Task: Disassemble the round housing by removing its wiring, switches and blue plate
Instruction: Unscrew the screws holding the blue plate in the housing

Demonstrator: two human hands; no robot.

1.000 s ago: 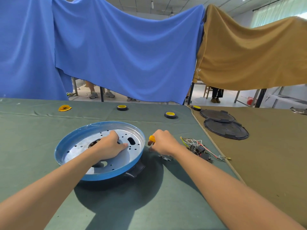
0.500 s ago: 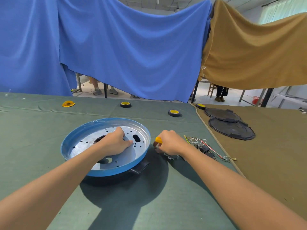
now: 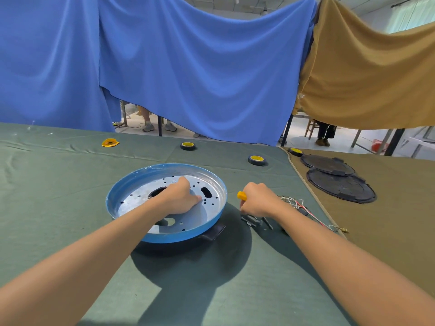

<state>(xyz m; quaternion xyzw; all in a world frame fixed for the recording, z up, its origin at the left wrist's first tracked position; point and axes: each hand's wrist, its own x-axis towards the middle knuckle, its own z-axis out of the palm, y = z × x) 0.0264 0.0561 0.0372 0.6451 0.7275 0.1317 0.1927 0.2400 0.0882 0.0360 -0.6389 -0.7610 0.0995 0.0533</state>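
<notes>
The blue plate (image 3: 131,184), a round pan with a blue rim and a silver perforated floor, sits on the black round housing (image 3: 213,232) in the middle of the green table. My left hand (image 3: 179,197) lies inside the plate with curled fingers pressed to its floor near a slot. To the plate's right, my right hand (image 3: 257,201) grips a yellow-handled screwdriver (image 3: 242,195); its tip is hidden. Small black switch parts (image 3: 253,221) lie just below that hand. A bundle of loose wiring (image 3: 299,205) lies to its right.
Two black round covers (image 3: 339,184) lie on the brown cloth at the right. Three rolls of black tape with yellow cores (image 3: 256,159) and a yellow scrap (image 3: 110,142) sit along the far table. Blue and tan cloths hang behind.
Both hands keep their places on the plate and the screwdriver. The camera has tilted and shifted a little, so the table sits lower in view.
</notes>
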